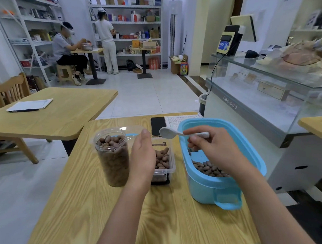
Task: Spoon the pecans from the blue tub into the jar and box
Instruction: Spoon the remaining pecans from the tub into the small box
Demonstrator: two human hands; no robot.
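Clear plastic jar point(113, 158) brimful, clear box point(162, 163) seemingly part-filled; blue tub point(227, 186), right, holds pecans point(208, 169). Right hand point(212, 148) pinching white spoon point(174, 132), left hand point(142, 156) flat, fingers together.

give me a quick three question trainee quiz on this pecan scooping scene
1. True or false: the white plastic spoon in the right hand is heaped with pecans.
2. Which container looks fullest? A) the clear round plastic jar B) the clear rectangular plastic box C) the blue plastic tub
3. What dark flat thing lies on the wooden table beyond the box?

Key:
1. False: the spoon's bowl shows no pecans.
2. A: the jar is filled nearly to its rim.
3. A black phone, screen dark.

The left hand stands with straight fingers between jar and box.
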